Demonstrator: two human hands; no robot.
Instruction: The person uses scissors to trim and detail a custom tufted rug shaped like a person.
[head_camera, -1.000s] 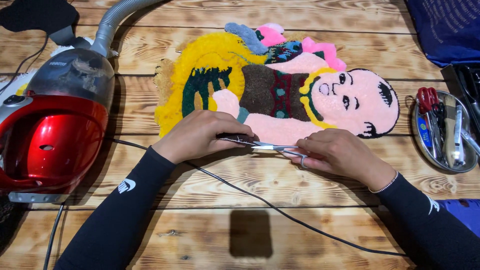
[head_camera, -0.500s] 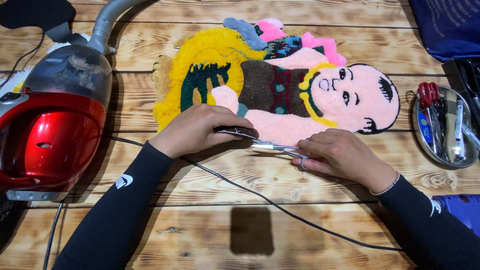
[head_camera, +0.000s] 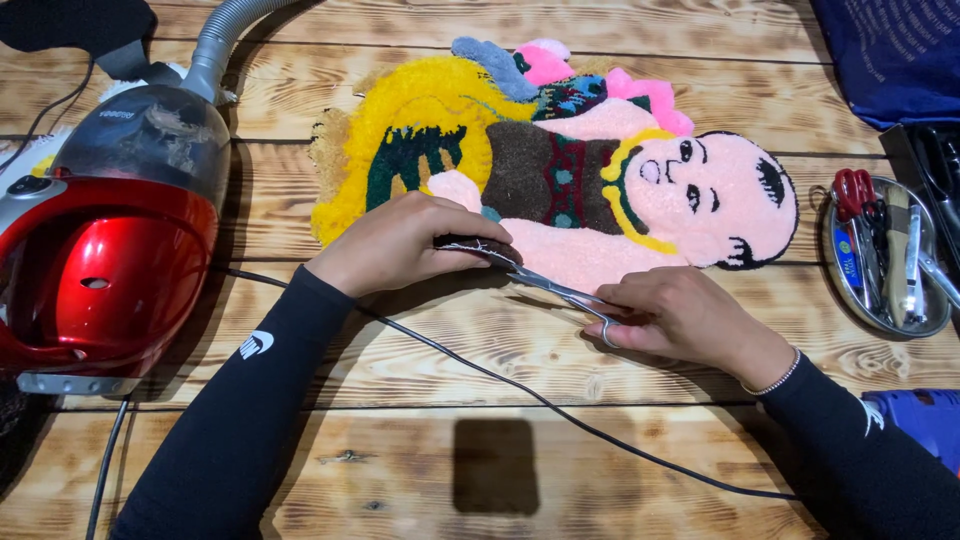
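Right hand (head_camera: 690, 318) grips scissors (head_camera: 545, 282) by the loops; blades run up-left along the rug (head_camera: 560, 170) lower edge. Left hand (head_camera: 405, 243) lies flat, fingers closed, pressing the rug at the blade tips.

Surface is a wooden plank table (head_camera: 620, 30), scorched-grain finish. Lying on it: tufted figure rug (head_camera: 590, 175) centre-top, red canister vacuum (head_camera: 105, 250) at left with grey hose (head_camera: 225, 35) running up, and a black cable (head_camera: 520, 385) crossing the near planks. Right edge: round metal tray (head_camera: 835, 285) with tools, a dark blue cloth (head_camera: 895, 55) at the top corner and a blue object (head_camera: 925, 425) below.
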